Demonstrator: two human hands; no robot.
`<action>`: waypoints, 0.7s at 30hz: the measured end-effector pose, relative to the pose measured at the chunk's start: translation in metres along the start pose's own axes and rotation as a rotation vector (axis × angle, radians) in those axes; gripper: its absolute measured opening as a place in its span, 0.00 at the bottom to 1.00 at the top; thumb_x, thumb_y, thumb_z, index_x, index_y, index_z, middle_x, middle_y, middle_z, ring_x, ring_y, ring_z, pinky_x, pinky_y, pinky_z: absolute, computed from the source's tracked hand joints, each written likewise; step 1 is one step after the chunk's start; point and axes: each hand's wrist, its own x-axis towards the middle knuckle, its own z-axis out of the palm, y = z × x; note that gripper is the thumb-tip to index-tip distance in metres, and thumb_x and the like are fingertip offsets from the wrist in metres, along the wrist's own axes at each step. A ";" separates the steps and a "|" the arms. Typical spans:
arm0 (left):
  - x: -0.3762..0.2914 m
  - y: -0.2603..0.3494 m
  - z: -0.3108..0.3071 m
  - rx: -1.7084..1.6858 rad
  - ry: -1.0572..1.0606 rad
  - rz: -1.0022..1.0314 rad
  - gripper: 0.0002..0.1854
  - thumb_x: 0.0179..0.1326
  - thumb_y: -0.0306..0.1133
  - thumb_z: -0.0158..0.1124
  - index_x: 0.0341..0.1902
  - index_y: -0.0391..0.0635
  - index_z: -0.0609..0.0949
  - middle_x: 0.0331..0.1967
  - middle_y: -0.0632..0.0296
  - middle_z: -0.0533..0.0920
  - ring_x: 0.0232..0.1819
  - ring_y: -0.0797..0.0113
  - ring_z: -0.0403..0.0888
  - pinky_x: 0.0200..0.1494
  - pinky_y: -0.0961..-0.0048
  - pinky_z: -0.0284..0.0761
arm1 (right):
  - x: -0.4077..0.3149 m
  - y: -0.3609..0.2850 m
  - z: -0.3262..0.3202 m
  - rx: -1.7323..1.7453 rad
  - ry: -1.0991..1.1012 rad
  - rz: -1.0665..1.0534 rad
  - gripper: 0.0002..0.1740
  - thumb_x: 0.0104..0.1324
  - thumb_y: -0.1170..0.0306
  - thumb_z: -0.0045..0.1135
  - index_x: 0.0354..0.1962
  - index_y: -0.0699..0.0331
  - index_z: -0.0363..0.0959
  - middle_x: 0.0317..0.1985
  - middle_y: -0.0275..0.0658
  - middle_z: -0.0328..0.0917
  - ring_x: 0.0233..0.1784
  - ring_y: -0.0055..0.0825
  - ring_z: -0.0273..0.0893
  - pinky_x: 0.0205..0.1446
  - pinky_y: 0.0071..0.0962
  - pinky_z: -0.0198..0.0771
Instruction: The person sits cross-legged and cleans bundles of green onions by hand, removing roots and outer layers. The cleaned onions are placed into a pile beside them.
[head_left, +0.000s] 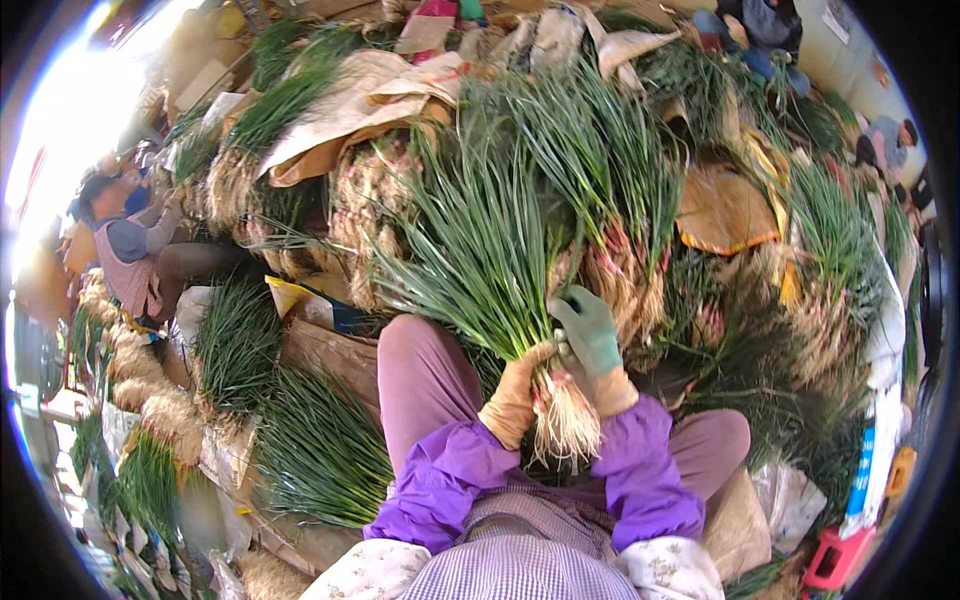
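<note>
A fanned bunch of green onions (480, 247) stands over my lap, its leaves pointing away and its pale roots (568, 420) hanging towards me. My left hand (517, 394), in a tan glove, wraps around the stems just above the roots. On the other side, my right hand (595, 337), in a glove with a green coating, has its fingers curled against the same stems. Its fingertips are partly hidden. Just beyond it lean more onions (622, 277) with reddish bases and dry, straw-coloured roots.
Onion heaps (322, 450) lie left of my knee. A woven sack (375, 105) covers part of the pile ahead. An orange-brown sheet (724, 206) lies to the right. A person (127, 247) sits at left; others (765, 34) are at far right. A red plastic object (836, 559) sits lower right.
</note>
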 end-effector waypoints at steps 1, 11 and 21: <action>-0.008 0.004 0.012 0.001 0.060 0.041 0.12 0.63 0.31 0.58 0.47 0.37 0.79 0.32 0.59 0.83 0.24 0.69 0.80 0.28 0.73 0.81 | -0.020 -0.024 0.000 0.313 0.013 0.179 0.10 0.66 0.65 0.53 0.36 0.65 0.74 0.24 0.32 0.76 0.23 0.16 0.71 0.28 0.21 0.67; -0.003 -0.021 0.005 0.324 0.069 0.215 0.11 0.58 0.26 0.59 0.44 0.37 0.75 0.25 0.53 0.81 0.19 0.62 0.80 0.19 0.70 0.76 | -0.028 -0.018 -0.007 0.562 0.073 0.000 0.13 0.70 0.64 0.47 0.31 0.63 0.74 0.14 0.20 0.56 0.15 0.09 0.49 0.17 0.16 0.43; -0.048 0.010 0.017 0.729 0.027 0.108 0.10 0.56 0.30 0.64 0.38 0.38 0.78 0.15 0.59 0.80 0.09 0.72 0.74 0.08 0.80 0.64 | -0.063 0.006 -0.015 -0.897 -0.174 -0.254 0.17 0.65 0.56 0.51 0.34 0.64 0.74 0.29 0.49 0.78 0.31 0.50 0.77 0.35 0.47 0.71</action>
